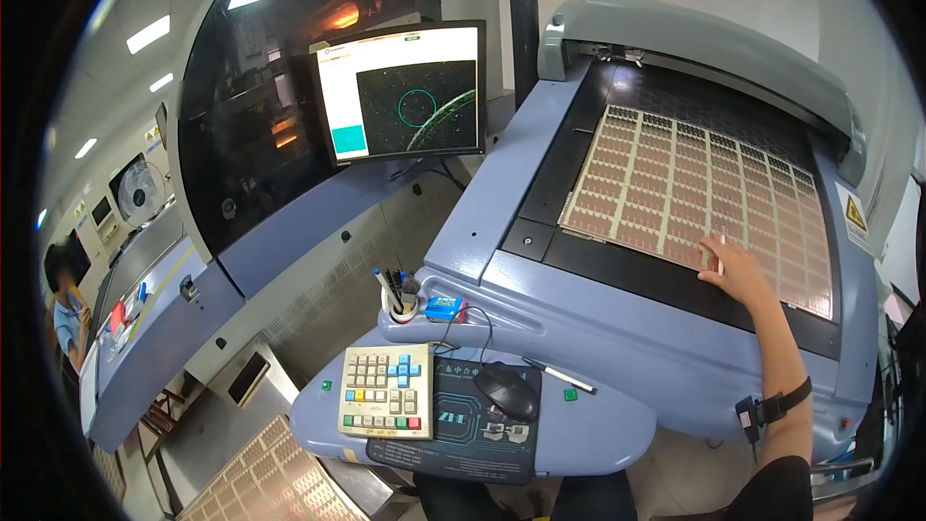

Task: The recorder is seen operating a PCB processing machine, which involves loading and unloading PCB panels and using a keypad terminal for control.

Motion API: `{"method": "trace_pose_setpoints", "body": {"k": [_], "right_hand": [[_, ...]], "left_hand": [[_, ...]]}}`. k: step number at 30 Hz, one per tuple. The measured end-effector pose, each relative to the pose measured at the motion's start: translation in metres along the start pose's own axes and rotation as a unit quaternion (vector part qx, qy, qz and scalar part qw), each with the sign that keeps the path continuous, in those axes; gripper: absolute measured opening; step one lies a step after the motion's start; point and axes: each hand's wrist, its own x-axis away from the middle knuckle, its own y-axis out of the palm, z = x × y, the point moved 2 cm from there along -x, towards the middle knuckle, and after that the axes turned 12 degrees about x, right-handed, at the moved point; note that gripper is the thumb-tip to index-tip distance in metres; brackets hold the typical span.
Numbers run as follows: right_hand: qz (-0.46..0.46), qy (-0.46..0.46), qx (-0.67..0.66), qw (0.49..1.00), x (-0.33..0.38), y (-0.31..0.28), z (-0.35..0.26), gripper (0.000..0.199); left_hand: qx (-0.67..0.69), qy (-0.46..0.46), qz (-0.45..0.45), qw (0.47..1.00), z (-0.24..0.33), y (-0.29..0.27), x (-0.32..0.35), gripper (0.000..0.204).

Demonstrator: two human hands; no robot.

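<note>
My right hand [738,272] reaches in from the lower right, over the near edge of a large copper-coloured circuit board panel [675,178]. Between its closed fingers is a thin white stick like a pen [721,245], its tip pointing away from me. Rows of small printed patterns cover the panel, which lies flat on the black bed [617,265] of a blue-grey machine. Whether the stick touches the panel, I cannot tell. A black strap with a small box [757,415] sits around my right forearm. My left hand is out of view.
A grey gantry [704,48] spans the bed's far side. Left of it, a monitor [415,96] shows a circle and a curved line. Nearer stand a keypad [386,391], mouse [506,393], marker [559,375] and pen cup [397,307]. Another panel [275,482] lies lower left; a person [69,314] is far left.
</note>
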Motion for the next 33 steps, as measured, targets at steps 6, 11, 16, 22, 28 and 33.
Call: {"method": "trace_pose_setpoints", "body": {"k": [6,11,16,22,28,33], "right_hand": [[-0.056,-0.068,0.145,0.986,-0.002,0.015,0.007,0.044],[0.063,-0.144,0.185,0.97,-0.014,0.03,0.018,0.038],[0.179,-0.113,0.217,0.953,-0.029,0.018,0.046,0.023],[0.186,-0.162,0.249,0.937,-0.053,-0.011,0.058,0.045],[0.158,-0.106,0.097,0.977,-0.078,-0.063,0.082,0.051],[0.325,-0.106,0.127,0.931,-0.065,-0.168,0.101,0.043]], "left_hand": [[0.02,-0.177,0.193,0.965,-0.071,-0.021,0.064,0.04],[-0.358,-0.279,0.343,0.822,-0.16,-0.016,0.115,0.092],[0.239,-0.477,0.503,0.68,-0.166,-0.021,0.155,0.029],[0.639,-0.388,0.39,0.537,-0.128,-0.034,0.159,0.024],[0.652,-0.196,0.378,0.628,-0.111,-0.059,0.143,0.036],[0.605,-0.099,0.427,0.665,-0.057,-0.088,0.099,0.04]]}}
